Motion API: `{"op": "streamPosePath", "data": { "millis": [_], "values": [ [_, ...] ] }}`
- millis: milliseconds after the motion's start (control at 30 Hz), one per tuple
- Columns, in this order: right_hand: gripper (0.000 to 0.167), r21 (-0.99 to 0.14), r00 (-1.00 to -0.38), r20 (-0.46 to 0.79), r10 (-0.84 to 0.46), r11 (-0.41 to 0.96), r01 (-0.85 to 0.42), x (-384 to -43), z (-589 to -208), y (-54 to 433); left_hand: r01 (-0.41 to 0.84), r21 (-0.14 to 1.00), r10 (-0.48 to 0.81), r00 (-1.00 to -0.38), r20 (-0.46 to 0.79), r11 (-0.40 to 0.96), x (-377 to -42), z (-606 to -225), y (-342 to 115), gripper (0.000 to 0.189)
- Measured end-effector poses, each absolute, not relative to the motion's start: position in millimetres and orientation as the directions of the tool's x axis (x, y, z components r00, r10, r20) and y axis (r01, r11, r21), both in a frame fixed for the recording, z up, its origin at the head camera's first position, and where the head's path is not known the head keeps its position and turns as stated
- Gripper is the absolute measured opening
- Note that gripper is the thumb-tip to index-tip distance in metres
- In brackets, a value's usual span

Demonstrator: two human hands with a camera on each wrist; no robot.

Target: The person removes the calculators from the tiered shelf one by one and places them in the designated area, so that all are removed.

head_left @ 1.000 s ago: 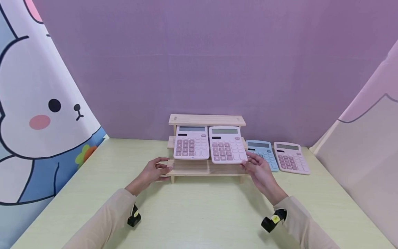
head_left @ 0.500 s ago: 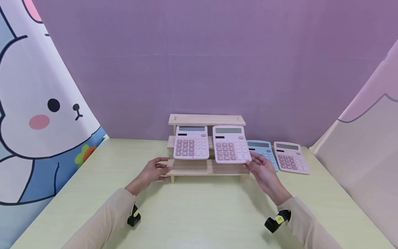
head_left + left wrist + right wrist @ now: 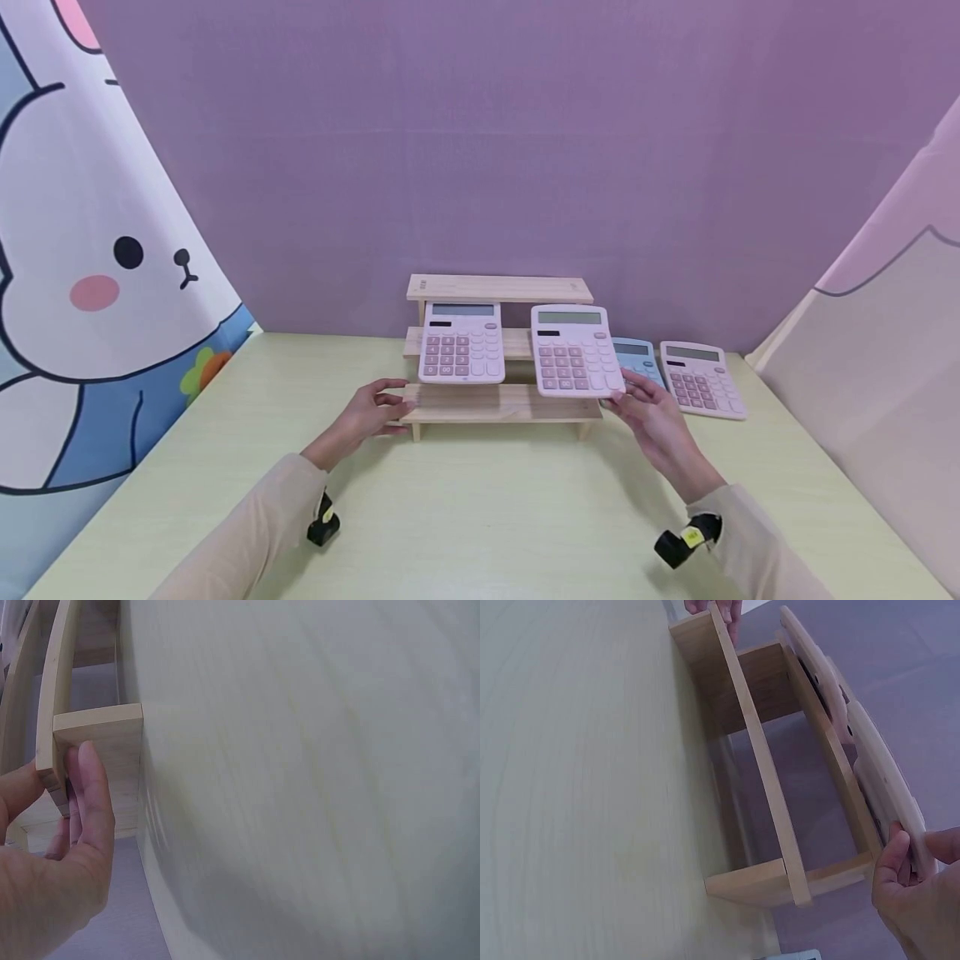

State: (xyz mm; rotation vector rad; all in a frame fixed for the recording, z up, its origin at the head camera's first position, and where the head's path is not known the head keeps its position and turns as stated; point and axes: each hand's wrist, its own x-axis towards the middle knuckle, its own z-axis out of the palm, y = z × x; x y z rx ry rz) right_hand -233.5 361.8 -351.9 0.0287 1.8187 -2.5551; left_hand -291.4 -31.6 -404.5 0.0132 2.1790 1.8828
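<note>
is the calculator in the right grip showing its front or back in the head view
Front: the display and keys of the calculator are in plain sight, while the right grip pinches its lower right corner.

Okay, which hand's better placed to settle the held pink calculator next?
Probably the right hand: it pinches the pink calculator by a lower corner, while the left hand grips the wooden rack.
</note>
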Motion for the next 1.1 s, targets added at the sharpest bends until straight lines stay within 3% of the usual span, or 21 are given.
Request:
{"op": "streamPosePath", "data": {
  "millis": [800, 1100],
  "values": [
    [0.026, -0.897, -0.996, 0.087, -0.018, -0.436, -0.071, -218.3, -355.2, 400.3, -0.175, 0.972, 0.172, -0.964, -0.201, 0.156, -292.7, -405.2, -30.9, 0.053],
    [0.029, -0.858, -0.988, 0.151, -0.039, -0.502, -0.112, -212.7, -359.6, 415.1, -0.174, 0.97, 0.167, -0.965, -0.203, 0.169, -293.6, -405.9, -31.1, 0.052]
  ]
}}
